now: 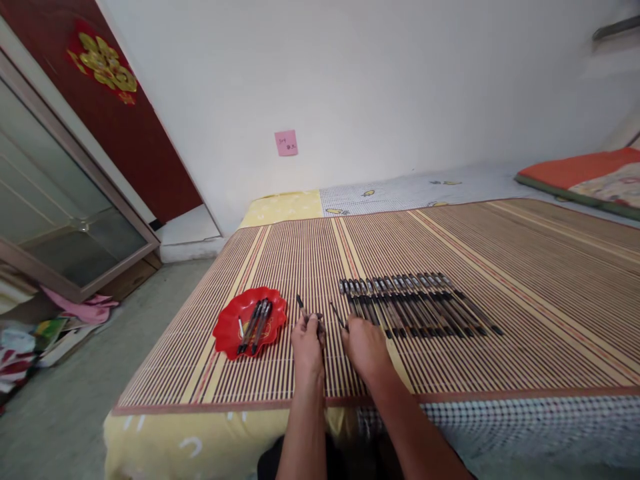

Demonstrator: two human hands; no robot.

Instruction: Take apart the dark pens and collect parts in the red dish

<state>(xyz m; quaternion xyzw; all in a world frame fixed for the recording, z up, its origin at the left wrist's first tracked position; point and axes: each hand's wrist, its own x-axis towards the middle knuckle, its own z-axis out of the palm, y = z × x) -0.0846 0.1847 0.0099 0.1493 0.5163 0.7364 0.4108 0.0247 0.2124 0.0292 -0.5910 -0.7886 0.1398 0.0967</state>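
Two forearms (307,413) lie nearest the camera and cross the near edge of the striped mat (170,367), which covers part of the bed (160,440). The left hand (307,340) has a narrow grip around a dark-tipped pen piece (301,303), its tip directed toward the mat's far edge. The right hand (367,343) has a narrow grip on a thin dark piece (337,314). The two pieces are apart, both between the mat's left edge and its middle.

The red dish (219,331) stands left of the hands, toward the mat's near left corner. It holds a few pens (261,320) and a small white stick (241,327). Right of the hands, a row of pens (415,307) lies side by side, set in from the near edge.

The step in hand appears to be work on the parts of one pen, either joining or separating; which cannot be told. If joining, the next move calls for aligning both pieces end to end and steadying the left grip.
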